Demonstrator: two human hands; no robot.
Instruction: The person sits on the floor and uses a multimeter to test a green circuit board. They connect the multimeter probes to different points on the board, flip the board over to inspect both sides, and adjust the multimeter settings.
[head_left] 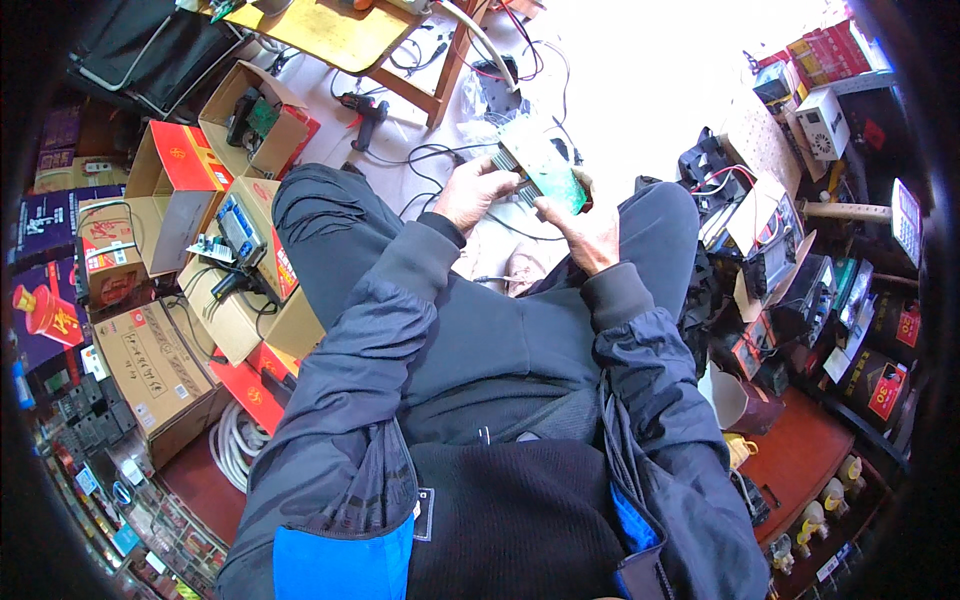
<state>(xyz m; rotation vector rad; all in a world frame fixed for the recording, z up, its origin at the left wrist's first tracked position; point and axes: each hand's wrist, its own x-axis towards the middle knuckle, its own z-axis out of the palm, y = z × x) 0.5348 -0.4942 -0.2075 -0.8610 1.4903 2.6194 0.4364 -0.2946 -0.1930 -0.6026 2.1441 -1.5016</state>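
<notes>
A green circuit board [552,172] with a dark, ridged strip along its left side is held up between my knees. My left hand [472,196] pinches that ridged side, with thumb and fingers closed on it. At the near right edge, my right hand [588,226] grips the board, its thumb lying on the face. The board is tilted, and bright light washes out part of its upper surface. Fingers beneath it are hidden.
A yellow-topped table [325,35] stands ahead on the left, with a black power tool [366,118] and tangled cables [435,160] on the floor. Cardboard boxes [155,370] crowd my left. Electronic units [765,235] and a shelf fill the right side.
</notes>
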